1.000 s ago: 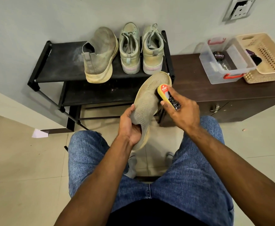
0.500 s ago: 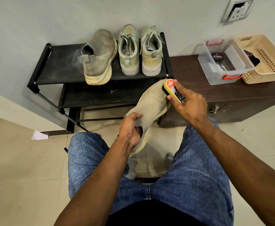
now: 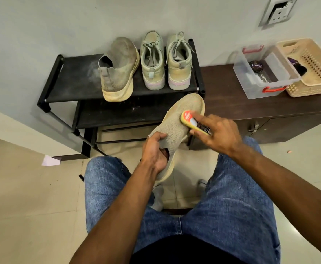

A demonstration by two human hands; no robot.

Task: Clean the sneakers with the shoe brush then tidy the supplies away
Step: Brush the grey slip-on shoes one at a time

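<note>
My left hand (image 3: 155,151) grips the collar of a beige knit sneaker (image 3: 180,119), fingers tucked inside its opening, toe pointing up toward the rack. My right hand (image 3: 218,134) holds a small yellow shoe brush (image 3: 191,121) with a red and black label, pressed against the sneaker's upper near the toe. The matching knit sneaker (image 3: 118,71) lies on the top shelf of the black shoe rack (image 3: 72,80). A pair of pale green lace-up sneakers (image 3: 165,61) stands beside it, heels facing me.
A dark wooden cabinet (image 3: 232,100) to the right carries a clear plastic box (image 3: 260,73) with red handles, holding a polish tin, and a beige basket (image 3: 312,67). I sit with my denim-clad knees below the shoe. A paper scrap (image 3: 50,161) lies on the tiled floor.
The brush went up toward the toe and has come back down along the upper. My left hand keeps its grip on the collar and the shoe has tilted slightly.
</note>
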